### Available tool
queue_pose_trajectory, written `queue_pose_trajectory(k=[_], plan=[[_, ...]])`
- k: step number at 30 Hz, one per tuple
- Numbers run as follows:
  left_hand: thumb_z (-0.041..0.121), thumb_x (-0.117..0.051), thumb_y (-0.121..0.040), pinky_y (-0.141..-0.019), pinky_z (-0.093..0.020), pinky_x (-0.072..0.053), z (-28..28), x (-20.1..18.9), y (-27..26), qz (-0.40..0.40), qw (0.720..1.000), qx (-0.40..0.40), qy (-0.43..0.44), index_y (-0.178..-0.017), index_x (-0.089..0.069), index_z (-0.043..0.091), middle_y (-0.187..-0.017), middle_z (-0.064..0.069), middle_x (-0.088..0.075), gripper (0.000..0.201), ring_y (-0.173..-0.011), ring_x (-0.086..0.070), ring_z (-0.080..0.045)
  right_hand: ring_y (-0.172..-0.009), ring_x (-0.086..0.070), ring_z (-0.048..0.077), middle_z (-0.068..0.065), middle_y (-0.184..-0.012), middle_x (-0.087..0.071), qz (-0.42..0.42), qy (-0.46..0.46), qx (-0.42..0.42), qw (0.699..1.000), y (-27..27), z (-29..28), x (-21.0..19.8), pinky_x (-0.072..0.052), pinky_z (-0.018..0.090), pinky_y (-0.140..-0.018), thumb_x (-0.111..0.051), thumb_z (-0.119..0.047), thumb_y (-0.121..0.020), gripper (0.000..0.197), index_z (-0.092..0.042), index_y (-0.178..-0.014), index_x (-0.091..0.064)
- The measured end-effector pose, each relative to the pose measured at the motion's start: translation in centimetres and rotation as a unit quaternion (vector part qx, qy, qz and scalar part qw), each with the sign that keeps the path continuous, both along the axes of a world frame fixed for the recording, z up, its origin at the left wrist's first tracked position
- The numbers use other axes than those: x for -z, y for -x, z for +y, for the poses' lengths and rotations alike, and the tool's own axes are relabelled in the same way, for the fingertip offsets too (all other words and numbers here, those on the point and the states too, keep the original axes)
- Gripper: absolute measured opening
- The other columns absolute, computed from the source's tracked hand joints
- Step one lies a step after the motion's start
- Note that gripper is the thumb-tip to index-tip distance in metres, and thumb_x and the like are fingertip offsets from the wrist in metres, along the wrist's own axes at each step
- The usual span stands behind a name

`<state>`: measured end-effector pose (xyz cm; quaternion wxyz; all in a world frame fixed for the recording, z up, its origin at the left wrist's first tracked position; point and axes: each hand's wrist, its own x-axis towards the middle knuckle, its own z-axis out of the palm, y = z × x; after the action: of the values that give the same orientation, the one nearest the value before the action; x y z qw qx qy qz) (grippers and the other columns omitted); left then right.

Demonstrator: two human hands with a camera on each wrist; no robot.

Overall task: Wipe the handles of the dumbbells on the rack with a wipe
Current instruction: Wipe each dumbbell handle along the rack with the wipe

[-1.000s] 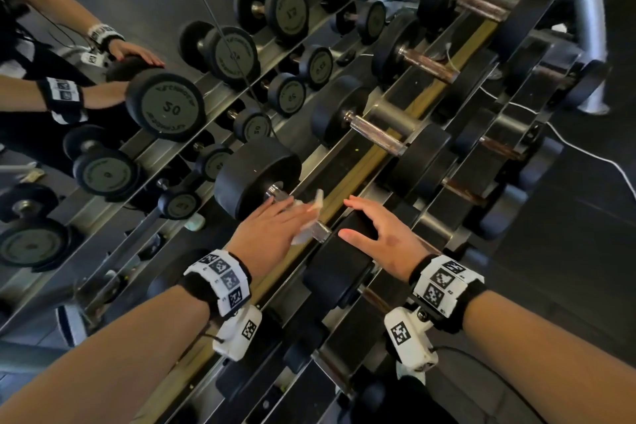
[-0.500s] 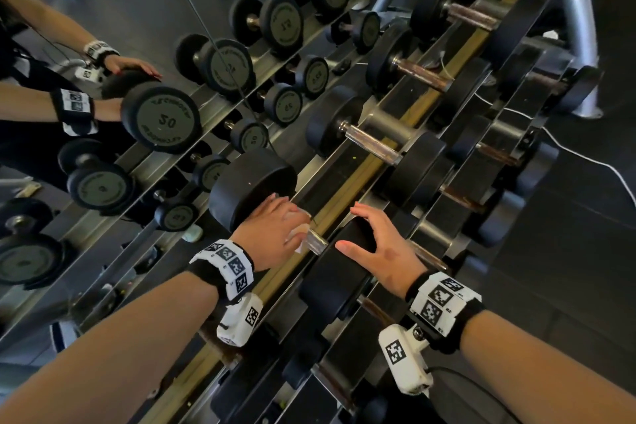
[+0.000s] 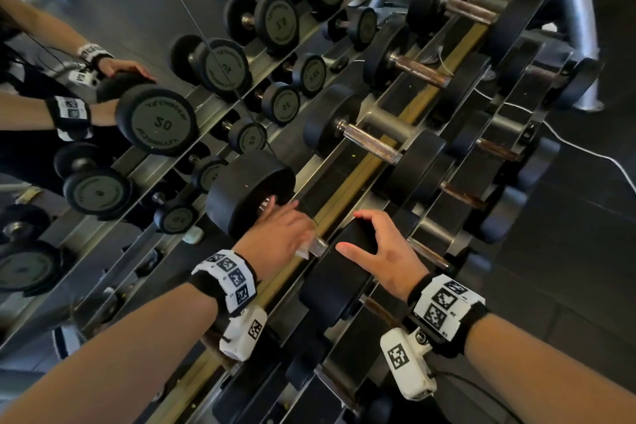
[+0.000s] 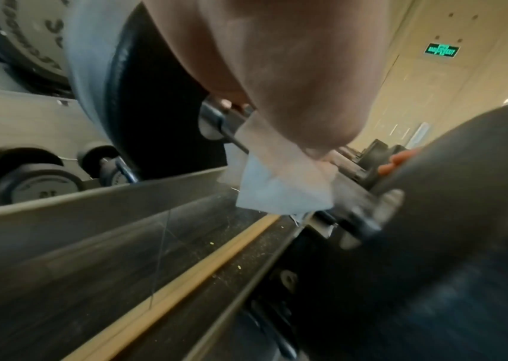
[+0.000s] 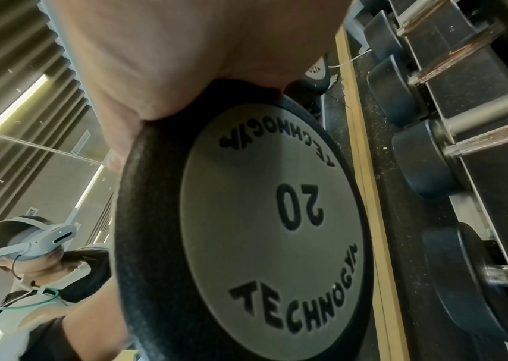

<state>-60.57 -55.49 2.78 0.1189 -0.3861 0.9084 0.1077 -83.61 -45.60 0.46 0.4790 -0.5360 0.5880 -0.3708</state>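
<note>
The handle point(image 3: 318, 244) of the nearest dumbbell point(image 3: 249, 191) on the rack point(image 3: 344, 179) is being wrapped by the left hand point(image 3: 278, 234), with the white wipe point(image 4: 280, 185) being pinched between palm and metal; a corner of the wipe is being left hanging below the fist. The near head point(image 5: 246, 219), marked 20, is being cupped by the right hand point(image 3: 385, 251), fingers spread and bent over its rim. Only a short stretch of handle is being left bare between fist and near head.
</note>
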Motion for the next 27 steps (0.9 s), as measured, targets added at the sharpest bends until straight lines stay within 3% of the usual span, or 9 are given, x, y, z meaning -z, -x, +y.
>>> queue_pose_trajectory(k=[3, 8, 12, 14, 15, 17, 18, 21, 27], plan=[[0.017, -0.057, -0.089, -0.120, -0.049, 0.008, 1.3, 0.6, 0.8, -0.003, 0.998, 0.061, 0.013, -0.136, -0.049, 0.030, -0.141, 0.011, -0.048, 0.049, -0.149, -0.018, -0.015, -0.113, -0.051, -0.001, -0.018, -0.124, -0.048, 0.010, 0.008, -0.002, 1.000, 0.0, -0.1, 0.2, -0.052, 0.032, -0.098, -0.061, -0.079, -0.068, 0.078, -0.040, -0.131, -0.040], [0.026, -0.058, -0.088, -0.117, -0.047, 0.014, -1.5, -0.5, 0.1, -0.111, 0.983, 0.098, 0.111, -0.132, -0.050, 0.035, -0.135, 0.009, -0.055, 0.046, -0.145, -0.028, -0.019, -0.112, -0.051, 0.000, -0.022, -0.123, -0.047, 0.005, -0.002, -0.014, 1.000, 0.2, -0.3, 0.4, -0.053, 0.032, -0.096, -0.057, -0.088, -0.062, 0.082, -0.046, -0.129, -0.038], [0.030, -0.049, -0.097, -0.115, -0.039, 0.018, -1.9, -0.1, -0.7, -0.118, 0.981, 0.068, 0.137, -0.147, -0.037, 0.026, -0.143, 0.005, -0.053, 0.051, -0.148, -0.024, -0.019, -0.112, -0.051, -0.001, -0.025, -0.121, -0.046, 0.002, 0.000, -0.011, 1.000, 0.1, -0.3, 0.4, -0.052, 0.025, -0.091, -0.058, -0.088, -0.063, 0.077, -0.050, -0.127, -0.037], [0.032, -0.044, -0.100, -0.119, -0.041, 0.008, -1.6, 0.2, -0.5, -0.087, 0.985, 0.052, 0.139, -0.144, -0.042, 0.023, -0.148, 0.005, -0.047, 0.046, -0.148, -0.023, -0.019, -0.112, -0.051, -0.001, -0.025, -0.122, -0.046, 0.003, 0.001, -0.010, 1.000, 0.1, -0.3, 0.4, -0.051, 0.023, -0.091, -0.060, -0.083, -0.066, 0.074, -0.048, -0.127, -0.038], [0.033, -0.041, -0.100, -0.121, -0.043, -0.004, -1.2, 0.2, -0.4, -0.059, 0.988, 0.034, 0.139, -0.140, -0.045, 0.023, -0.145, 0.004, -0.048, 0.042, -0.146, -0.029, -0.020, -0.112, -0.051, -0.001, -0.024, -0.122, -0.046, 0.003, 0.001, -0.011, 1.000, 0.1, -0.3, 0.4, -0.051, 0.023, -0.091, -0.061, -0.080, -0.068, 0.072, -0.047, -0.128, -0.039], [0.037, -0.039, -0.097, -0.111, -0.043, -0.032, -0.3, 0.1, -0.1, -0.005, 0.986, 0.015, 0.164, -0.127, -0.048, 0.026, -0.130, 0.003, -0.055, 0.033, -0.129, -0.049, -0.021, -0.112, -0.050, -0.002, -0.025, -0.122, -0.045, 0.003, 0.002, -0.013, 1.000, 0.1, -0.3, 0.4, -0.051, 0.023, -0.092, -0.063, -0.076, -0.071, 0.069, -0.045, -0.129, -0.039], [0.038, -0.039, -0.096, -0.104, -0.042, -0.040, 0.1, 0.1, 0.1, 0.012, 0.985, 0.017, 0.173, -0.122, -0.049, 0.027, -0.124, 0.004, -0.055, 0.030, -0.120, -0.054, -0.020, -0.112, -0.050, -0.002, -0.026, -0.121, -0.045, 0.004, 0.003, -0.013, 1.000, 0.2, -0.3, 0.4, -0.050, 0.024, -0.092, -0.063, -0.074, -0.072, 0.068, -0.045, -0.129, -0.039], [0.048, -0.033, -0.097, -0.102, -0.037, -0.040, 1.0, 0.3, -0.5, 0.019, 0.989, 0.031, 0.145, -0.122, -0.052, 0.028, -0.122, 0.007, -0.055, 0.037, -0.117, -0.053, -0.016, -0.113, -0.049, -0.003, -0.026, -0.121, -0.045, 0.008, 0.003, -0.013, 1.000, 0.2, -0.4, 0.4, -0.050, 0.024, -0.094, -0.065, -0.070, -0.076, 0.065, -0.044, -0.130, -0.040], [0.058, -0.017, -0.097, -0.109, -0.036, -0.034, -0.6, -0.2, -1.5, -0.034, 0.994, -0.023, 0.102, -0.137, -0.048, 0.027, -0.138, 0.004, -0.053, 0.059, -0.137, -0.040, -0.017, -0.112, -0.049, -0.004, -0.029, -0.120, -0.044, 0.007, 0.001, -0.016, 1.000, 0.2, -0.3, 0.3, -0.052, 0.025, -0.093, -0.065, -0.068, -0.078, 0.063, -0.044, -0.130, -0.040]])
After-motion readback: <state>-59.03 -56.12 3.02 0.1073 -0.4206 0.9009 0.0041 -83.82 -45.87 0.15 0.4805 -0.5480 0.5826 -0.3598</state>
